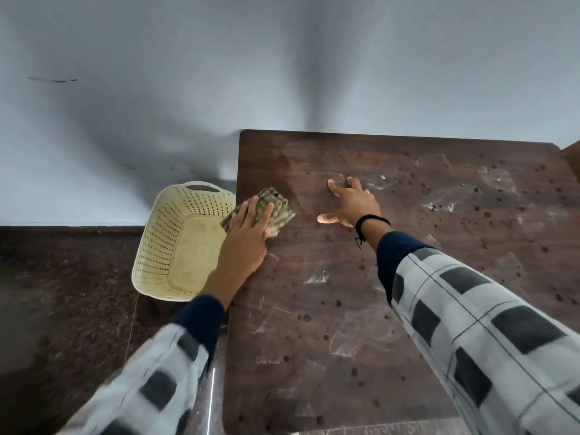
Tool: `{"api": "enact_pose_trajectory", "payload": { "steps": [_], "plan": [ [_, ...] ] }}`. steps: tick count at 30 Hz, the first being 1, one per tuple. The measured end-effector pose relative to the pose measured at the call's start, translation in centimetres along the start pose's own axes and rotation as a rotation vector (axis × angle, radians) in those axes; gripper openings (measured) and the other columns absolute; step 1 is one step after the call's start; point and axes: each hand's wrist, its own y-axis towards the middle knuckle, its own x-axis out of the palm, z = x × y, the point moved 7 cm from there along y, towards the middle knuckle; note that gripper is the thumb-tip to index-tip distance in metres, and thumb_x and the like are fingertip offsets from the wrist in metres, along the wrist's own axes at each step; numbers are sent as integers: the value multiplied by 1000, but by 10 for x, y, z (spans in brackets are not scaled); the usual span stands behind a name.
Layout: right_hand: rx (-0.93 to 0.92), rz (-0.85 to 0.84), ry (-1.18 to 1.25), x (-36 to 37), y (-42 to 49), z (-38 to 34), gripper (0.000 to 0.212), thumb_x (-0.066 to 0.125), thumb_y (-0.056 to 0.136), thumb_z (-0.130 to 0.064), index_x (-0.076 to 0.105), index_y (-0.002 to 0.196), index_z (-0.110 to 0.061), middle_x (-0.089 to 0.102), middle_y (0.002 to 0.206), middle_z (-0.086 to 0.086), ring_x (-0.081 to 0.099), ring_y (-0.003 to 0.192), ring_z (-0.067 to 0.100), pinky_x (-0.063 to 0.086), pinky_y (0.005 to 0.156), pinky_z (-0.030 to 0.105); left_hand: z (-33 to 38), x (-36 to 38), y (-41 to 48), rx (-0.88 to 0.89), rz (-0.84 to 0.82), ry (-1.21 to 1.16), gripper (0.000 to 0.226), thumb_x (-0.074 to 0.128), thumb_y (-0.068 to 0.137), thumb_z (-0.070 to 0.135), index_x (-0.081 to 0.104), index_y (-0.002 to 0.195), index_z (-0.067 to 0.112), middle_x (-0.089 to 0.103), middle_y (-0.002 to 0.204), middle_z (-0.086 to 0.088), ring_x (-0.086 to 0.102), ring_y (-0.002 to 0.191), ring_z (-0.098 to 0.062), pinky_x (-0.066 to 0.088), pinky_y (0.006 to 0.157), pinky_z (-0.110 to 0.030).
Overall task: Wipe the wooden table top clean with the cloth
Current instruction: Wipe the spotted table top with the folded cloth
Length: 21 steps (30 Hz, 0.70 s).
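The dark wooden table top (361, 293) fills the right half of the view, covered with dark spots and whitish smears. My left hand (248, 233) presses flat on a folded, striped grey-brown cloth (276, 205) at the table's left edge, near the far corner. A darker, damp-looking strip runs along that left edge beyond the cloth. My right hand (351, 204) rests flat on the table with fingers spread, just right of the cloth, holding nothing. A black band circles the right wrist.
A cream perforated plastic basket (166, 246) stands on the floor right beside the table's left edge, under my left hand. The floor (62, 293) is dark speckled stone. A pale wall (282, 73) rises directly behind the table.
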Motion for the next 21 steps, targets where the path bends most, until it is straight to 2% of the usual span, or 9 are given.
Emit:
{"api": "enact_pose_trajectory", "payload": {
  "steps": [2, 5, 10, 14, 18, 21],
  "plan": [
    [-9, 9, 3, 2, 1, 0, 101, 82, 75, -59, 24, 157, -47, 10, 169, -4, 11, 153, 47, 33, 116, 55, 4, 12, -49, 22, 63, -26, 76, 46, 102, 15, -3, 158, 30, -5, 168, -8, -8, 154, -27, -6, 122, -40],
    [-16, 29, 9, -1, 0, 2, 102, 82, 74, -61, 25, 157, -48, 9, 170, -6, 12, 153, 45, 31, 117, 55, 6, 26, -93, -12, 77, -52, 70, 42, 103, 17, 1, 158, 31, -2, 167, -6, -7, 153, -24, -3, 122, -40],
    [-47, 24, 16, 2, -18, -2, 94, 71, 85, -63, 21, 160, -39, 7, 171, -2, 3, 156, 40, 28, 118, 58, 10, 20, -60, -41, 36, 21, 66, 41, 104, 16, 10, 160, 29, 3, 168, -8, 0, 154, -28, 3, 124, -44],
    [-207, 19, -86, 33, -63, -15, 90, 67, 91, -57, 19, 162, -29, 15, 170, 6, 6, 156, 35, 28, 119, 54, 6, 21, -56, -28, -10, 27, 65, 40, 104, 19, 10, 160, 30, 4, 168, -8, 0, 154, -28, 3, 124, -44],
    [-242, -97, -212, 77, -101, -9, 99, 69, 90, -54, 8, 163, -30, -5, 171, 1, 4, 157, 30, 36, 116, 53, 9, 17, -60, -12, -37, -25, 61, 35, 106, 20, 9, 160, 28, 0, 168, -7, -3, 154, -26, -1, 123, -43],
    [-256, -104, -258, 73, -101, -14, 99, 70, 91, -52, 8, 164, -25, -5, 171, 6, 6, 156, 35, 37, 114, 51, 12, 20, -92, -8, -54, -60, 61, 37, 106, 18, 10, 160, 26, -1, 168, -8, -3, 154, -27, 1, 122, -44]
  ]
}}
